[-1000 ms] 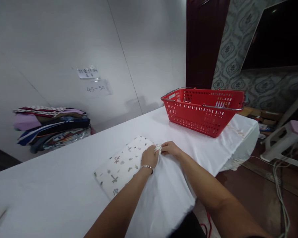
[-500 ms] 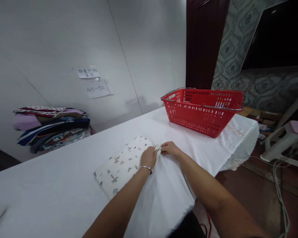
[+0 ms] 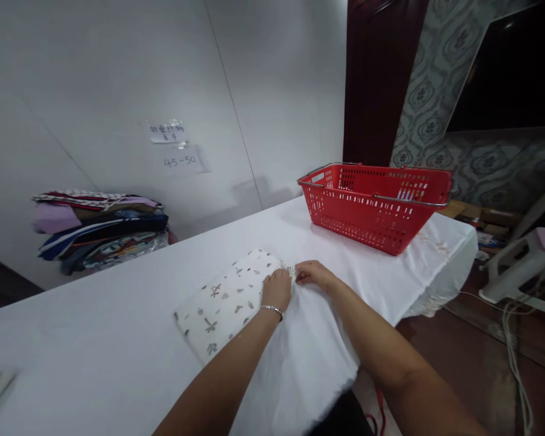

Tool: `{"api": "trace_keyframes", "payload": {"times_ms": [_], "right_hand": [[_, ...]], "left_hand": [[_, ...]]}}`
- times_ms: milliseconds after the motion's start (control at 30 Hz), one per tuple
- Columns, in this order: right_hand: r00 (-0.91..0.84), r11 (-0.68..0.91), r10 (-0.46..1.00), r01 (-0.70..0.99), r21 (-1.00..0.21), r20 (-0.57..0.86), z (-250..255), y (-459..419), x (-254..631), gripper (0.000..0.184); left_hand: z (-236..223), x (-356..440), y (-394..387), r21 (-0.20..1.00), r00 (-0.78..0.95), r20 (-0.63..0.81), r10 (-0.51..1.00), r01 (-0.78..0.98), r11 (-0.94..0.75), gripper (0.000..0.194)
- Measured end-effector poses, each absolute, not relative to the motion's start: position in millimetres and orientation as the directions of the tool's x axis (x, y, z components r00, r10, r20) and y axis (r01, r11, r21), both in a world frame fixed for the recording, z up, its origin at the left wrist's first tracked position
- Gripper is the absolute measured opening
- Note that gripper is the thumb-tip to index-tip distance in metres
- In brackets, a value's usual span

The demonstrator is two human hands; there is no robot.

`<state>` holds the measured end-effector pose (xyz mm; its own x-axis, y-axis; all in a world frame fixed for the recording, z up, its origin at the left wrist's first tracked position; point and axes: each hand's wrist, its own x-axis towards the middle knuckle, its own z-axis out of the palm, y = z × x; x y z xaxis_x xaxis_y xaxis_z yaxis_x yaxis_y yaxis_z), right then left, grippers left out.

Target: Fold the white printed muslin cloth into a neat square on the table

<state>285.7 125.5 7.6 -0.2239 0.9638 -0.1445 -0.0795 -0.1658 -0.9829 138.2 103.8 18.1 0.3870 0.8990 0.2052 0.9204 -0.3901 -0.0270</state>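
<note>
White, flat, leaf-printed cloth [image 3: 227, 298] is seemingly steadied by the left hand [image 3: 277, 290], grip unclear; the right hand [image 3: 315, 274] pinches bunched white trim [image 3: 292, 270].

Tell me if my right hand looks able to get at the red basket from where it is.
Probably yes: only tablecloth shows between your right hand and the red basket, though those fingers seem busy at the patterned cloth's edge.

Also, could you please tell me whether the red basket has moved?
No: against the edges of the white-covered table, the red basket sits where it did; only the view has shifted slightly.
</note>
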Motion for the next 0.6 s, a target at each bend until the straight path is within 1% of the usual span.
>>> {"api": "trace_keyframes", "payload": {"times_ms": [67, 133, 233, 333, 467, 600], "right_hand": [[-0.193, -0.156, 0.97, -0.042, -0.987, -0.145, 8.1, 125.6, 283.0, 0.028], [-0.145, -0.152, 0.978, 0.01, -0.988, -0.152, 6.7, 127.4, 278.3, 0.033], [-0.072, -0.145, 0.986, 0.098, -0.985, -0.152, 1.9, 132.0, 270.9, 0.034], [-0.016, -0.131, 0.99, 0.183, -0.974, -0.137, -3.8, 136.2, 266.9, 0.03], [0.001, -0.121, 0.992, 0.244, -0.962, -0.125, -7.4, 137.4, 266.9, 0.02], [0.006, -0.134, 0.991, 0.261, -0.956, -0.137, -5.8, 135.9, 267.9, 0.018]], "left_hand": [[17.6, 138.6, 101.5, -0.029, 0.386, 0.211, 0.898, 0.921, -0.388, 0.026], [17.2, 139.2, 97.8, -0.033, 0.391, 0.207, 0.897, 0.919, -0.393, 0.028], [15.4, 140.7, 90.2, -0.051, 0.399, 0.187, 0.898, 0.916, -0.397, 0.034], [12.5, 142.1, 83.3, -0.05, 0.384, 0.148, 0.911, 0.923, -0.381, 0.044], [15.1, 134.8, 76.6, 0.024, 0.399, 0.072, 0.914, 0.916, -0.401, 0.053], [30.1, 103.5, 65.7, 0.127, 0.455, 0.03, 0.89, 0.881, -0.455, 0.051]]}}
